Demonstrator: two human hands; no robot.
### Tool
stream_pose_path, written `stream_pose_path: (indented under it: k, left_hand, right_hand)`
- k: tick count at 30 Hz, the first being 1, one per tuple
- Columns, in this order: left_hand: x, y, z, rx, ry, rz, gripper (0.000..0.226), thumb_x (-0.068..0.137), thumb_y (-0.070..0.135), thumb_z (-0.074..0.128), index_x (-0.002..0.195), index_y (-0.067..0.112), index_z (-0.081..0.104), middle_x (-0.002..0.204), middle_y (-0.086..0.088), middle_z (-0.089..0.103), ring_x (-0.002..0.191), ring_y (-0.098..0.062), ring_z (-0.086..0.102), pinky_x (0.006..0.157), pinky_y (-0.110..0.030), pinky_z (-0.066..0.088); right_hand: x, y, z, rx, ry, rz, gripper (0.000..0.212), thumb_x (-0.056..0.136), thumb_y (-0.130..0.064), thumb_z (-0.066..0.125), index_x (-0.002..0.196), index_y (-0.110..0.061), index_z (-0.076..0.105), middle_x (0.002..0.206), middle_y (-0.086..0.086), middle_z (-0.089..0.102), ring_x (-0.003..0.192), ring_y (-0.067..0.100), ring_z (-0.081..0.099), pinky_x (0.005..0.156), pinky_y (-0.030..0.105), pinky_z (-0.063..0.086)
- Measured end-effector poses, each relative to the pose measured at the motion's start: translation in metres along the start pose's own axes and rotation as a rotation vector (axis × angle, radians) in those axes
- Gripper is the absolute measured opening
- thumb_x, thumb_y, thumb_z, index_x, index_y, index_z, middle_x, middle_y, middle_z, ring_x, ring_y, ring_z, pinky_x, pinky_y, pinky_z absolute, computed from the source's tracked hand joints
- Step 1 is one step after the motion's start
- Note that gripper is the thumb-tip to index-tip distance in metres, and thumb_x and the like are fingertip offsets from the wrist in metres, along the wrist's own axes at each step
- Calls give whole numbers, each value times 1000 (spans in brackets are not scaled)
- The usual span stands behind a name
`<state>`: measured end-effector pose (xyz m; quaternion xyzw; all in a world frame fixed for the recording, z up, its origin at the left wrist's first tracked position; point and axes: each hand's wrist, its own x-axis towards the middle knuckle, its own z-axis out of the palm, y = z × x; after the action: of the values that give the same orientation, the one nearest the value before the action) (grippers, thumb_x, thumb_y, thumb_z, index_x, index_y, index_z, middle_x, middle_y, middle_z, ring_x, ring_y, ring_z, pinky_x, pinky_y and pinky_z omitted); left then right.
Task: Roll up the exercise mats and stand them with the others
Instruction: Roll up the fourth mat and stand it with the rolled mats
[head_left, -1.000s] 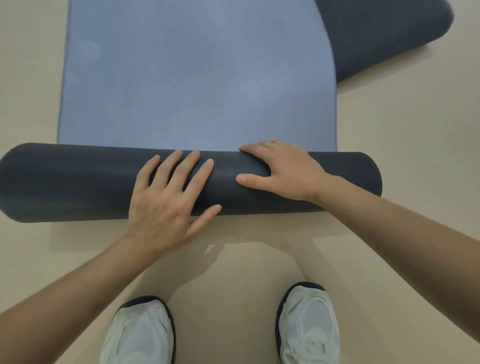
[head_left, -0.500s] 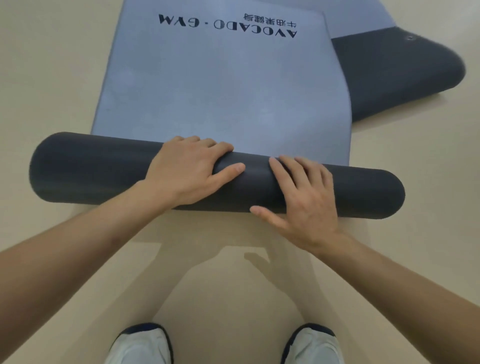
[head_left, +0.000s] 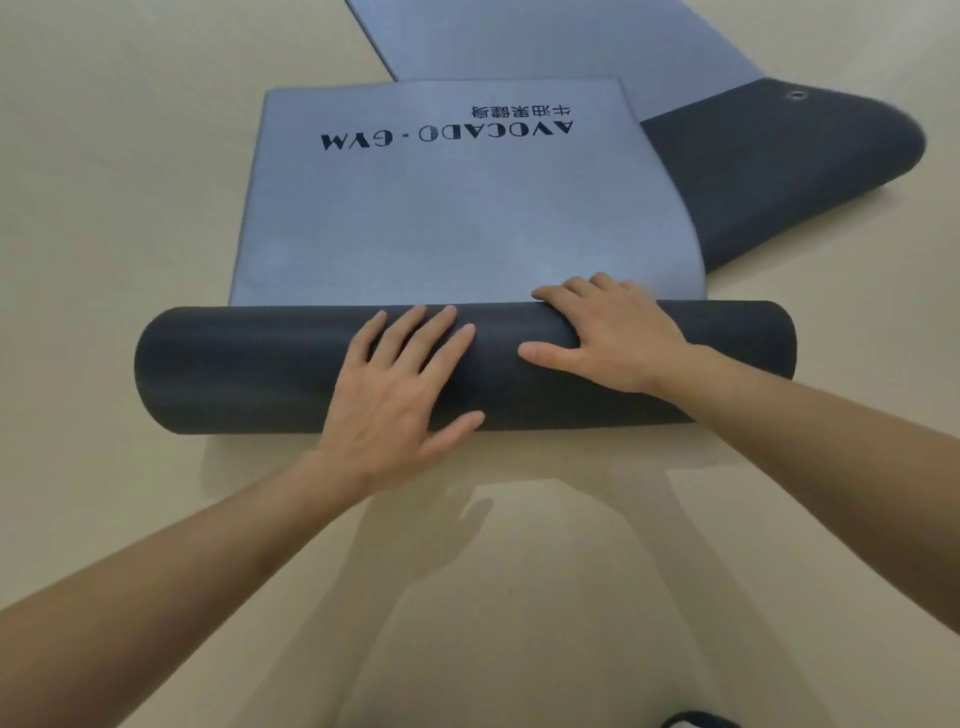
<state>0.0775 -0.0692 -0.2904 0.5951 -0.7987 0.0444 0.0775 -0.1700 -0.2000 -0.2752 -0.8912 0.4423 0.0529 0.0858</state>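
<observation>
On the beige floor (head_left: 130, 208), the rolled mat (head_left: 249, 369) is being pressed by the left hand (head_left: 395, 400) with fingers (head_left: 410, 332) spread flat, and by the right hand (head_left: 618, 338), fingers curled over it.

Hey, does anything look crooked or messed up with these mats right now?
The second mat lies at an angle under the one being rolled, its corner flipped dark side up. The roll under the left hand and right hand looks even.

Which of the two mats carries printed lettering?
The mat being rolled, under both hands: "AVOCADO · GYM" is printed near its far end. The second mat, beyond it at an angle, shows none.
</observation>
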Motion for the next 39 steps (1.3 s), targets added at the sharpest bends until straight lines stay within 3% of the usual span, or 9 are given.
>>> stream_pose_path:
  k: [4, 9, 11, 16, 21, 26, 31, 35, 39]
  left_hand:
    - [14, -9, 4, 85, -145, 22, 109, 82, 85, 50, 162, 15, 28, 169, -10, 28, 154, -34, 28, 125, -57, 19]
    - [33, -23, 6, 93, -197, 27, 127, 65, 94, 52, 162, 16, 26, 167, -9, 31, 151, -34, 32, 124, -56, 21]
    - [45, -31, 6, 83, -213, 31, 132, 60, 100, 47, 162, 19, 24, 166, -7, 33, 150, -32, 35, 125, -53, 23]
    - [81, -53, -1, -37, -287, 35, 131, 55, 103, 51, 159, 27, 25, 159, 4, 42, 141, -22, 44, 120, -44, 29]
    - [108, -70, -6, -110, -377, 29, 124, 59, 100, 55, 158, 29, 30, 154, 7, 48, 135, -20, 49, 112, -44, 36]
    - [91, -63, -5, -21, -21, 113, 102, 71, 89, 53, 147, 20, 53, 145, 2, 59, 125, -24, 58, 106, -43, 39]
    - [103, -61, -4, 19, -223, -7, 132, 52, 99, 56, 160, 28, 26, 161, -3, 41, 143, -30, 43, 120, -50, 31]
    - [132, -72, -11, -46, -314, -41, 121, 55, 96, 64, 155, 36, 30, 144, 6, 57, 124, -23, 57, 99, -44, 45]
    - [143, -77, -13, -62, -319, -27, 105, 50, 97, 59, 137, 39, 41, 115, 12, 65, 101, -19, 63, 83, -42, 52]
  right_hand:
    - [14, 6, -2, 35, -7, 42, 100, 81, -92, 19, 156, -28, 34, 153, 1, 45, 135, 28, 42, 113, 48, 34]
    - [-8, -6, 9, -5, 351, 4, 88, 87, -82, 39, 143, -16, 55, 137, 8, 60, 122, 33, 55, 107, 51, 40]
    - [-21, -11, 22, -62, 384, -20, 91, 86, -82, 46, 144, -12, 55, 140, 12, 58, 126, 36, 54, 109, 55, 38]
    - [-28, -13, 33, -228, 281, -8, 113, 77, -92, 47, 156, -12, 38, 155, 22, 44, 144, 44, 39, 120, 66, 24]
    - [-5, -4, 20, -251, 261, -35, 116, 75, -95, 43, 153, -10, 40, 150, 21, 49, 137, 43, 46, 117, 62, 32]
    - [17, 6, 2, -201, 241, -30, 113, 74, -99, 36, 150, -15, 45, 142, 11, 57, 125, 34, 55, 110, 51, 43]
    - [44, 15, -30, -119, 36, -30, 113, 67, -101, 40, 153, -28, 34, 145, -1, 53, 125, 26, 51, 108, 45, 41]
    - [62, 23, -49, -98, -110, -49, 119, 61, -99, 54, 153, -27, 32, 139, 0, 55, 120, 26, 54, 98, 44, 46]
    - [70, 21, -56, 36, -104, -34, 92, 67, -87, 68, 134, -27, 52, 109, -4, 62, 98, 22, 60, 77, 36, 43]
